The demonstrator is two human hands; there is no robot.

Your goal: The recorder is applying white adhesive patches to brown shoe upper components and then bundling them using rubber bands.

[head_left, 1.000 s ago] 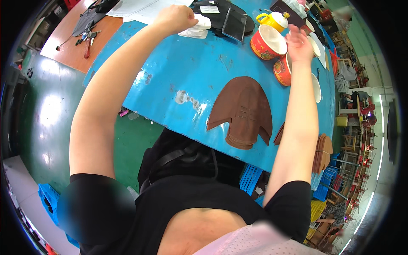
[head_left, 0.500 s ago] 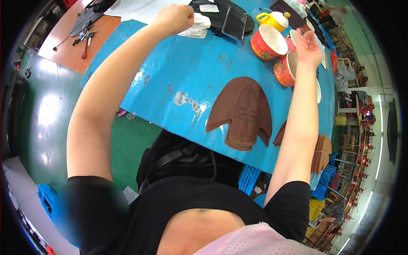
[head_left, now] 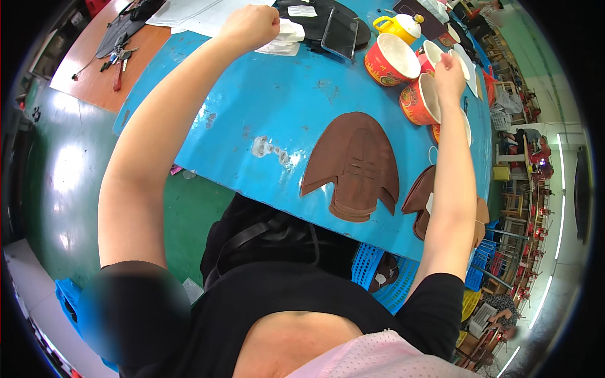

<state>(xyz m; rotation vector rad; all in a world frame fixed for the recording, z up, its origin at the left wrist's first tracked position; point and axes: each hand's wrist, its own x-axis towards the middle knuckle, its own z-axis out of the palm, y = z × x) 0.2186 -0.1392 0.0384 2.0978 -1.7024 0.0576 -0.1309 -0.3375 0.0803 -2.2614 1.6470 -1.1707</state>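
Note:
My left hand is curled into a fist at the far side of the table, beside folded white slips. What it holds, if anything, is hidden. My right hand is at the far right among red paper bowls, its fingers bent and drawn together near their rims; I cannot make out anything in them. Between my arms lies a stack of brown shoe-upper pieces, with a stitched pattern down the middle. More brown pieces lie partly behind my right forearm.
On the blue table are a black phone, a yellow pot with a white lid, white paper sheets and black flat pieces. Keys lie on a wooden table at the left. Blue baskets stand below the near edge.
My right hand's fingers have gone from spread to drawn together, slightly lower among the bowls. My left fist stays by the slips. The view has shifted slightly, showing more brown pieces at right.

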